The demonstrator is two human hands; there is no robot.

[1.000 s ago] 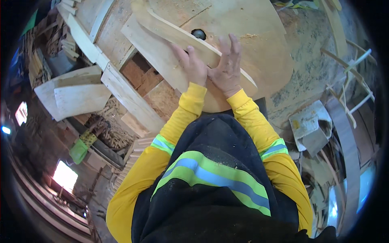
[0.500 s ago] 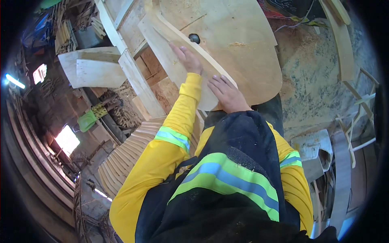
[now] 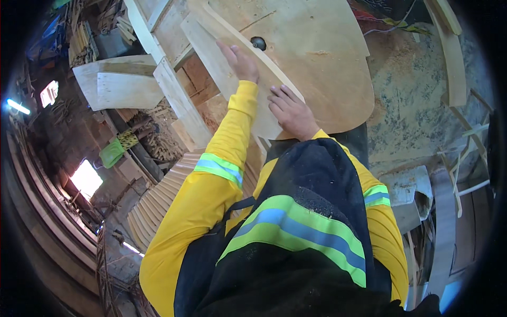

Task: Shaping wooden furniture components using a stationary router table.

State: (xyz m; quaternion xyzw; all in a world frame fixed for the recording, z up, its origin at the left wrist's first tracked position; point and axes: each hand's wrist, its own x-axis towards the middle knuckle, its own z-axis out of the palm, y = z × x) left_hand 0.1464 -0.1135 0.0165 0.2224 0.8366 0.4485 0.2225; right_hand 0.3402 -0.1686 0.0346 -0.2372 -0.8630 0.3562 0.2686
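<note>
No pinch here in the head view: the left hand stretches over the curved board, fingers straight, and whether it presses or merely hovers I can't tell. The right hand lies palm down at the board's near end, fingers slightly bent and close together, wrapped around nothing.

So how far along? Partway, I'd judge: the board already has its sweeping curve, and there's sawdust just right of the round hole, but the board is out on the plywood top under both hands. What that edge lacks, if anything, the view doesn't show.

And the lie of it: the board sits left of the hole and on the wearer's side. Its long axis slants, one end beyond the hole to the left, the other nearer the wearer, the pale curved edge facing the hole.
</note>
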